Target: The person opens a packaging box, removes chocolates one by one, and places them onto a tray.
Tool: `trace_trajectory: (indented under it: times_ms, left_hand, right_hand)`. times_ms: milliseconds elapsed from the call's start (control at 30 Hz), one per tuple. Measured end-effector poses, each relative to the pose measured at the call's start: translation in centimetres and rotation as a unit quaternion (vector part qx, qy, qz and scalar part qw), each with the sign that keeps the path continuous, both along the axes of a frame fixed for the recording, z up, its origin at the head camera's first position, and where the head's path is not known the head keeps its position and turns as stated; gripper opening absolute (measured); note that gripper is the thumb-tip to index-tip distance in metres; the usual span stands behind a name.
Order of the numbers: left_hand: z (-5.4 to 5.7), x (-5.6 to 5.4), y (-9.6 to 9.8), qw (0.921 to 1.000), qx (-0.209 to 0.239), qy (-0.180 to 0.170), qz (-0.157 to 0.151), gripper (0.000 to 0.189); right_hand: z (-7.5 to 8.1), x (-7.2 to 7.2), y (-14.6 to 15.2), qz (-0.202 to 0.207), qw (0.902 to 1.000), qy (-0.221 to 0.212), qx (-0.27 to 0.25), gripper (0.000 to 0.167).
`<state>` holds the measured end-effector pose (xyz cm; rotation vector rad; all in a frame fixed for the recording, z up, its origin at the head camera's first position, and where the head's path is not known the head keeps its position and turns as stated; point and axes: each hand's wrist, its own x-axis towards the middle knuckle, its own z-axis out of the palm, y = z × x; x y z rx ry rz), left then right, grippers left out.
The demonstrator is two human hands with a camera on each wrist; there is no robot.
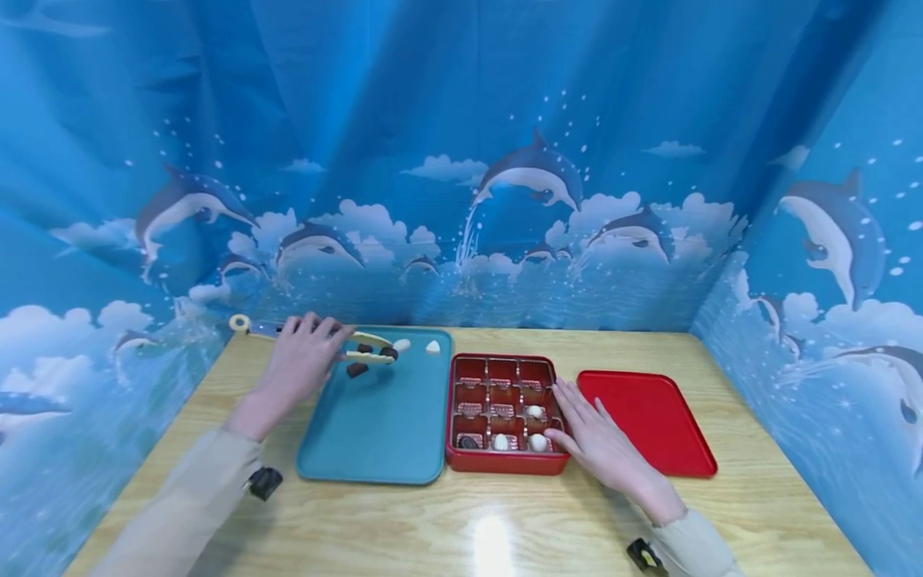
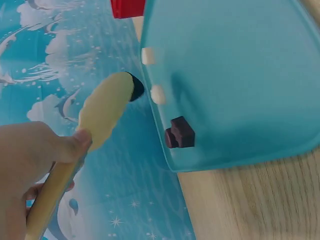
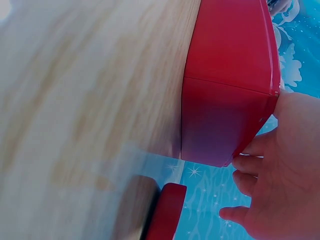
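My left hand [image 1: 306, 353] grips a pair of pale yellow tongs [image 1: 373, 338] above the far left of a blue tray [image 1: 389, 425]. Between the tong tips is a dark chocolate [image 2: 136, 87], raised off the tray. Two dark chocolates [image 2: 183, 132] lie close together on the tray, with a white chocolate [image 1: 402, 344] and another white chocolate [image 1: 433, 347] by its far edge. My right hand [image 1: 598, 441], fingers extended, touches the right side of a red box [image 1: 505, 462] with a compartmented insert. In the box's front row sit a dark chocolate [image 1: 469, 442] and two white ones; another white one sits behind.
A flat red lid [image 1: 649, 421] lies on the wooden table [image 1: 548, 529] to the right of the box. The blue tray stands directly left of the box. A blue curtain [image 1: 447, 264] printed with dolphins encloses the back and sides.
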<state>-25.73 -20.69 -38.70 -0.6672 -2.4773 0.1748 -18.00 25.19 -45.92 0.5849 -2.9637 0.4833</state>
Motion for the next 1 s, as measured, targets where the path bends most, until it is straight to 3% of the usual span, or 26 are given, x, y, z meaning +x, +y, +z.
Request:
trace_trajectory:
  times_ms: [367,567,833,1000]
  left_hand:
    - [-1.0,-0.7,1.1,0.9984,-0.056,-0.009,-0.008,0.021]
    - [-1.1,-0.7,2.0,0.9967,-0.074,-0.033,0.004,0.02]
    - [-1.6,-0.9,1.6,0.9987,-0.031,-0.039,0.011,0.038]
    - [-0.5,-0.4,1.8,0.9997,0.008,-0.018,0.016,0.047]
  right_hand:
    - [0.1,0.1,-0.4,0.002,1.0,-0.002,-0.004,0.08]
    - [0.1,0.0,-0.4,0.004,1.0,-0.004,-0.005,0.08]
    - [0.2,0.0,-0.2,0.004,1.0,-0.004,0.0,0.08]
    - [0.2,0.1,0.0,-0.002,1.0,-0.007,-0.001,0.081]
